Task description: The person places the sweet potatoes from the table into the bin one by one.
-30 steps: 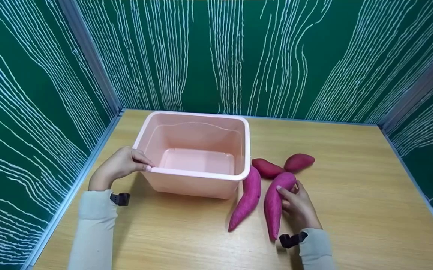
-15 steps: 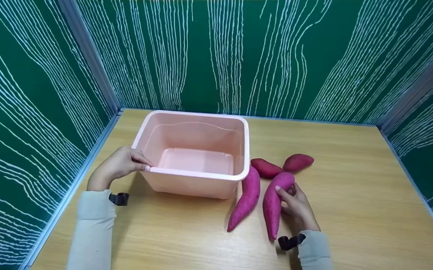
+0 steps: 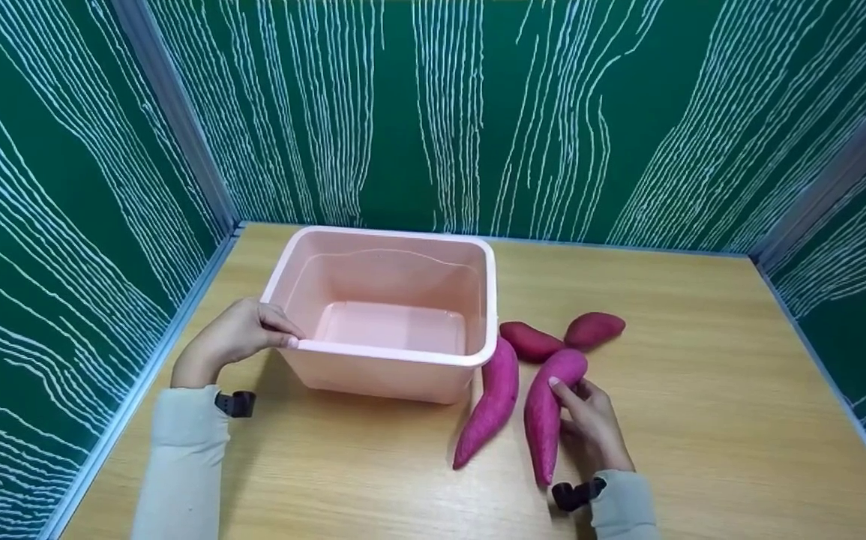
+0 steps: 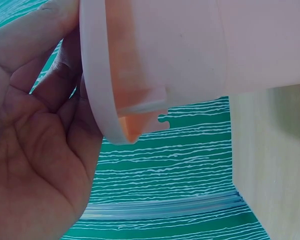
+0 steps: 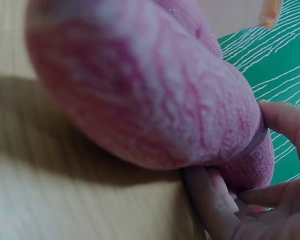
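In the head view, my left hand [image 3: 234, 335] pinches the near left corner of a pink plastic bin's rim [image 3: 395, 352]. Thumb and fingers lie on either side of that rim [image 4: 96, 75] in the left wrist view. Right of the bin, my right hand [image 3: 594, 425] grips a long purple sweet potato [image 3: 543, 424] around its upper half. Up close, the right wrist view shows the wrinkled sweet potato [image 5: 150, 95], with its shadow on the table below and the thumb and fingers [image 5: 210, 202] on opposite sides. The bin's visible floor holds nothing.
A second long sweet potato [image 3: 491, 412] lies between the bin and the held one. Two shorter, redder sweet potatoes [image 3: 530, 342] lie end to end behind them. Green walls [image 3: 395, 165] with white wavy lines enclose the wooden table [image 3: 725, 390] at the back and sides.
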The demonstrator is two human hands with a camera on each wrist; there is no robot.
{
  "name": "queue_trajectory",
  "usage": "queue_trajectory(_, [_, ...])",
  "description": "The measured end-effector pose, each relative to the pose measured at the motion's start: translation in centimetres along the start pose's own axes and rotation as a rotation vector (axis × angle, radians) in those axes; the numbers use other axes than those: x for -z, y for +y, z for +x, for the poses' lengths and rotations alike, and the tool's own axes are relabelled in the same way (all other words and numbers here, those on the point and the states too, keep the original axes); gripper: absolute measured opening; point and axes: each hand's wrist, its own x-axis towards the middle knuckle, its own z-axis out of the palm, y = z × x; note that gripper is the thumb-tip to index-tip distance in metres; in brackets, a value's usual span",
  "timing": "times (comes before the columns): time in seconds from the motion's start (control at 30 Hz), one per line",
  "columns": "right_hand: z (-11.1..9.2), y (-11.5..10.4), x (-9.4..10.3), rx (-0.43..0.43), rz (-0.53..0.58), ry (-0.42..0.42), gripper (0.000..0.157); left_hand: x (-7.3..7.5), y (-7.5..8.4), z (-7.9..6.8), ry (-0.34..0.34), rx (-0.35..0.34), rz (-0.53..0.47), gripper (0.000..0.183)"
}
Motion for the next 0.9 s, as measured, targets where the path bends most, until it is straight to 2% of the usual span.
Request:
queue_trajectory(0.23, [-0.1,-0.1,-0.3,-0.005,0.023,0.032,0.075,0.1,-0.2,0.0,0.005,-0.002,0.001,0.018])
queue_trajectory(0.33, [-0.1,0.0,-0.5,-0.003,0.026,0.061,0.075,0.0,-0.3,0.0,0.011,-0.039,0.026,0.016])
queue_trajectory(0.47, [-0.1,0.2,-0.8,0.023,0.026,0.111,0.068,-0.1,-0.3,-0.1,0.018,-0.074,0.051,0.015])
queue_trajectory(0.57, [-0.1,0.3,-1.1,0.061,0.019,0.146,0.057,-0.1,-0.2,-0.1,0.017,-0.062,0.039,0.015])
queue_trajectory(0.7, [-0.3,0.3,-1.4,0.094,0.000,0.178,0.049,-0.1,-0.2,-0.1,0.018,-0.060,0.033,0.015])
queue_trajectory(0.9, [-0.5,0.2,-1.4,0.074,0.023,0.173,0.056,-0.1,-0.2,-0.1,0.017,-0.049,0.021,0.016])
